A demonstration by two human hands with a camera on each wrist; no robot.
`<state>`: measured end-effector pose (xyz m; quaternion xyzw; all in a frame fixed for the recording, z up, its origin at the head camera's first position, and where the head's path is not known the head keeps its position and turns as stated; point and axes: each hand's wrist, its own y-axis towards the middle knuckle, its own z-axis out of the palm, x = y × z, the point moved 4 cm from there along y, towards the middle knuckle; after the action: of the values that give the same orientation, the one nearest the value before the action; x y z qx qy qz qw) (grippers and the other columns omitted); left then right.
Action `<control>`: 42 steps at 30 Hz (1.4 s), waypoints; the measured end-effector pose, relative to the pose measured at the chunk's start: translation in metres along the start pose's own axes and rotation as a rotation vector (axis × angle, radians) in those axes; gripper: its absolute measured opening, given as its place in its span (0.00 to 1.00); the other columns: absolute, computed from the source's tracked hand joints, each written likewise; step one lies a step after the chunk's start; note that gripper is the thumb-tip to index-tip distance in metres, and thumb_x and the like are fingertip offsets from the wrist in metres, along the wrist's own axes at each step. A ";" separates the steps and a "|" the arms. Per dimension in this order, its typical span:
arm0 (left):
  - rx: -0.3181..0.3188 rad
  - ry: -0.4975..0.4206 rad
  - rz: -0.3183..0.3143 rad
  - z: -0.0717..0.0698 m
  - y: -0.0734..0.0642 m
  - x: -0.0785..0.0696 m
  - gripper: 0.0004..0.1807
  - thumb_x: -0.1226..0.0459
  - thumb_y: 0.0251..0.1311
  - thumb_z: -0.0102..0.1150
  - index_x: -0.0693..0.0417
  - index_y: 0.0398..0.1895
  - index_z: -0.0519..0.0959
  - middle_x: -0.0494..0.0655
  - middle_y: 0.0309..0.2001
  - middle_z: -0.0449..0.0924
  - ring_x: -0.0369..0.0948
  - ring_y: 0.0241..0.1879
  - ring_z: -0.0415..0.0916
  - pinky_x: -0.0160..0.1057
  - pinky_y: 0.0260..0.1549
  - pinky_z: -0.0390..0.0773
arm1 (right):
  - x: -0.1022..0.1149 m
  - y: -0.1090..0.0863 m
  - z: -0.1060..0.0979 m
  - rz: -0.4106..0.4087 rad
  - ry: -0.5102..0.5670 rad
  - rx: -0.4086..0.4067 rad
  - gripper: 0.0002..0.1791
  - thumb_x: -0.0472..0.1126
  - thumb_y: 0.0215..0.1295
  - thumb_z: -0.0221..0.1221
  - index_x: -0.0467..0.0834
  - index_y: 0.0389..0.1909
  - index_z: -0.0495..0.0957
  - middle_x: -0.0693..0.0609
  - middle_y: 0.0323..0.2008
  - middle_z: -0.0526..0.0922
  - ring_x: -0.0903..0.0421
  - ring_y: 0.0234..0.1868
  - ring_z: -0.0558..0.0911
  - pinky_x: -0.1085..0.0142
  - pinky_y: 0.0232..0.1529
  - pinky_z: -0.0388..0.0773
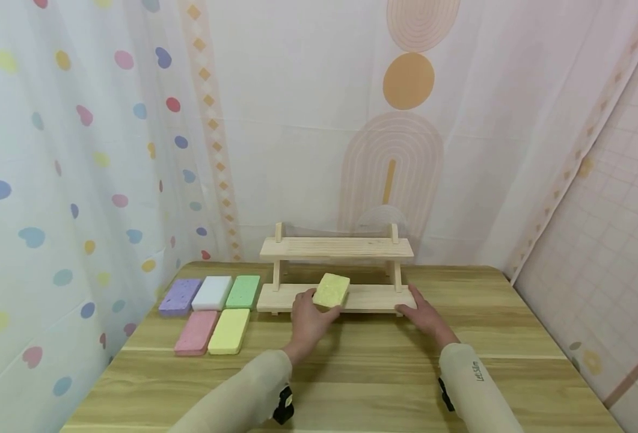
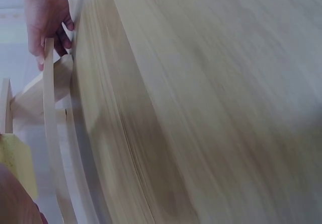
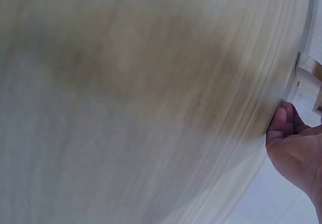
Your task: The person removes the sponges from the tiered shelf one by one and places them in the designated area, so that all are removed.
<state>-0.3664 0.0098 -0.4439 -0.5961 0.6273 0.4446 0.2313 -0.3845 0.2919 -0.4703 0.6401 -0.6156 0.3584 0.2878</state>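
Note:
A two-tier wooden rack (image 1: 335, 248) stands near the back of the table. In the head view my left hand (image 1: 309, 322) holds a pale yellow sponge (image 1: 332, 290) by its lower left edge, thumb in front. The sponge tilts over the middle of the lower shelf (image 1: 283, 298) and overlaps it. The left wrist view has the same sponge (image 2: 17, 161) at its lower left, beside part of that hand. My right hand (image 1: 426, 316) grips the right end of the lower shelf; its fingers (image 3: 283, 119) are bent there in the right wrist view.
Left of the rack, several sponges lie in two rows: purple (image 1: 180, 297), white (image 1: 212, 293) and green (image 1: 243, 292) behind, pink (image 1: 196, 332) and yellow (image 1: 229, 331) in front. A patterned curtain (image 1: 291, 120) hangs behind the wooden table (image 1: 383, 385).

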 end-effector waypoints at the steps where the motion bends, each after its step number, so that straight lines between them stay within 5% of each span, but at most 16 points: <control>1: -0.001 0.001 0.003 -0.002 0.001 0.001 0.41 0.54 0.49 0.75 0.70 0.61 0.70 0.61 0.53 0.71 0.54 0.51 0.69 0.54 0.51 0.71 | 0.000 0.000 0.000 -0.001 0.003 0.000 0.48 0.56 0.72 0.52 0.40 0.79 0.37 0.32 0.76 0.40 0.32 0.75 0.43 0.37 0.70 0.44; 33: 0.028 -0.064 -0.015 -0.067 0.009 0.043 0.42 0.56 0.56 0.71 0.72 0.67 0.64 0.67 0.63 0.65 0.59 0.63 0.62 0.59 0.60 0.66 | -0.004 0.001 0.001 0.019 -0.024 -0.001 0.47 0.56 0.72 0.52 0.40 0.79 0.37 0.32 0.76 0.42 0.32 0.75 0.45 0.37 0.70 0.47; 42: 0.008 -0.004 -0.006 -0.086 0.011 0.054 0.42 0.55 0.56 0.71 0.72 0.67 0.64 0.67 0.60 0.67 0.58 0.59 0.66 0.57 0.57 0.68 | -0.001 -0.001 0.001 0.020 -0.019 0.001 0.48 0.56 0.72 0.52 0.41 0.79 0.37 0.32 0.76 0.41 0.32 0.75 0.44 0.37 0.70 0.47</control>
<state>-0.3662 -0.0925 -0.4420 -0.5962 0.6269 0.4424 0.2362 -0.3833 0.2919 -0.4714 0.6373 -0.6247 0.3554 0.2781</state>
